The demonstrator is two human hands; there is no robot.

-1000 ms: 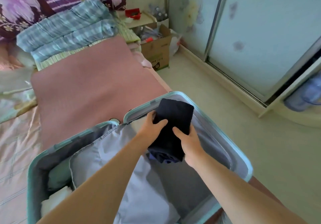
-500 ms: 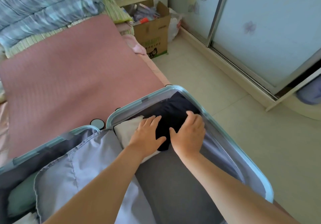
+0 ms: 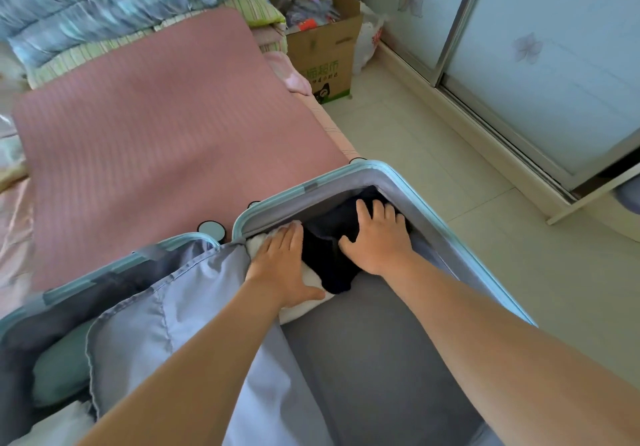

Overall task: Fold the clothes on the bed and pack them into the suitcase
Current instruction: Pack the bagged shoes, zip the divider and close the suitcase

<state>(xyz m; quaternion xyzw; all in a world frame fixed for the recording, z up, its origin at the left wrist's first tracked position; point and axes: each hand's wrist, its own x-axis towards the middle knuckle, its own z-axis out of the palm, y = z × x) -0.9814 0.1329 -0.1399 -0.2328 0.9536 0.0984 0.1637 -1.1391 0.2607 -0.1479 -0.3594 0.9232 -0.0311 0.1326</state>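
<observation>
- Dark garment (image 3: 325,262): far corner of suitcase (image 3: 277,201), long axis near-far.
- R hand (image 3: 377,237) on it, fingers spread, pressing.
- L hand (image 3: 280,258) flat just left, on white garment (image 3: 299,310).
- R hand nearer.

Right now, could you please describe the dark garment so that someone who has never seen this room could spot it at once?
Find the pale blue suitcase open on the bed and look into the far corner of its right half. There, under the right hand, lies a folded garment. It is near-black, unlike the white piece on its left and the grey one nearer the camera.
</observation>
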